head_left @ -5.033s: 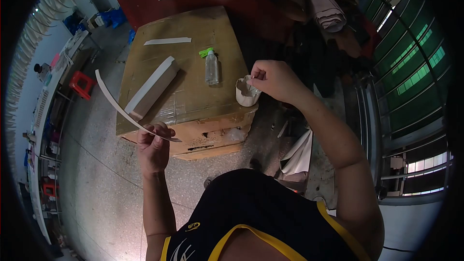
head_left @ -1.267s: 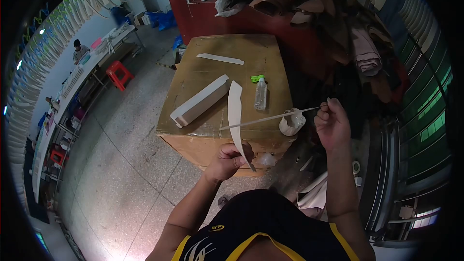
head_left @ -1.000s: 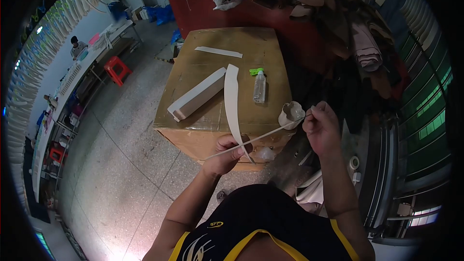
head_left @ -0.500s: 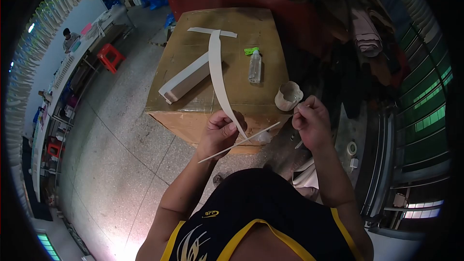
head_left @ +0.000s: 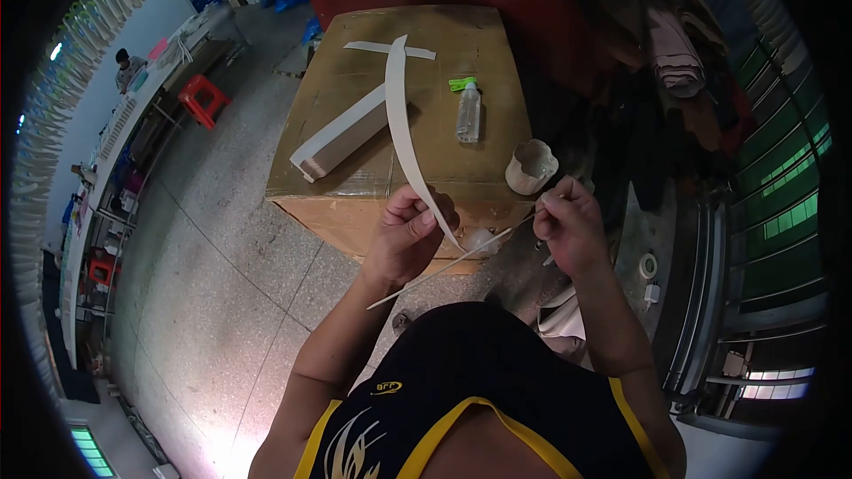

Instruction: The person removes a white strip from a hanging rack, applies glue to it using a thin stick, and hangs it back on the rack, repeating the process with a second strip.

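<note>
My left hand point(head_left: 411, 229) is closed on a long, curved white strip point(head_left: 402, 124), which rises over the carton to a short crosswise strip point(head_left: 417, 52). A thin pale stick point(head_left: 428, 277) slants just below the strip's lower end; what holds it is hard to see. At the carton's right front corner my right hand point(head_left: 568, 220) is pinched, and whatever lies between its fingertips is too small to name. Right above that hand stands a white cup point(head_left: 531, 168). A clear bottle with a green nozzle point(head_left: 469, 113) lies on the carton.
The large brown carton point(head_left: 355, 173) also bears a long white block point(head_left: 342, 131). Left of it are a red stool point(head_left: 204, 100) and a long bench point(head_left: 115, 137), with a person point(head_left: 130, 69) behind it. Rolled material point(head_left: 676, 62) is piled at the right.
The curved strip's upper end has moved up a little past the crosswise strip. The thin stick's upper end has shifted slightly down. Both hands stay nearly in place.
</note>
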The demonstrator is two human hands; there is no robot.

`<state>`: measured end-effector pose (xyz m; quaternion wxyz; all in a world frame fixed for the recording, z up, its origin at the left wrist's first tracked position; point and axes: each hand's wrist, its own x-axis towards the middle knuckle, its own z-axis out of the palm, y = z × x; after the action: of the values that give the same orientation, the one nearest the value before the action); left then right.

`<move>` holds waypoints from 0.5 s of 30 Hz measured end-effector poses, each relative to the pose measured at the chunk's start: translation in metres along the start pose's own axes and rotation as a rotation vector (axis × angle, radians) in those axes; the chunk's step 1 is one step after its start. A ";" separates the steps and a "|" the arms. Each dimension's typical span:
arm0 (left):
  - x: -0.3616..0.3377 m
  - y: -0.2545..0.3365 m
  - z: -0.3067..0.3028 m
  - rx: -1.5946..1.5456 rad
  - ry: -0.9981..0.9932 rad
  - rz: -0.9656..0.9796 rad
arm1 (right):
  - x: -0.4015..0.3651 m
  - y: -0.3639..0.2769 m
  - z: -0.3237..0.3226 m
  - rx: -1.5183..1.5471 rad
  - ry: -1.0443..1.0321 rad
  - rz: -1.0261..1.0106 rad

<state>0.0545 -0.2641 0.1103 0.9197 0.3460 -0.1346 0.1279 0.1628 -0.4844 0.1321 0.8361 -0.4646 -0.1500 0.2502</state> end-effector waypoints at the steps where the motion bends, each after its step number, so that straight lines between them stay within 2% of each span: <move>1: 0.001 0.001 0.001 0.001 0.000 0.002 | -0.001 0.000 0.000 0.003 0.000 0.012; 7: 0.011 0.034 0.015 0.125 0.079 -0.014 | -0.004 -0.024 -0.001 0.122 0.014 -0.025; 9: 0.017 0.055 0.009 0.499 -0.034 -0.016 | -0.003 -0.041 -0.002 0.152 0.001 -0.072; 11: 0.024 0.079 0.019 0.531 -0.048 -0.023 | -0.002 -0.060 -0.002 0.170 -0.005 -0.187; 14: 0.030 0.125 0.043 1.214 -0.047 -0.158 | -0.001 -0.089 0.004 0.154 -0.007 -0.288; 15: 0.032 0.140 0.055 1.218 -0.048 -0.144 | 0.000 -0.098 0.005 0.152 -0.019 -0.297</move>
<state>0.0299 -0.1948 0.2453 0.5598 0.8204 -0.0344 0.1117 0.1877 -0.5241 0.2179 0.8952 -0.3704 -0.2053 0.1389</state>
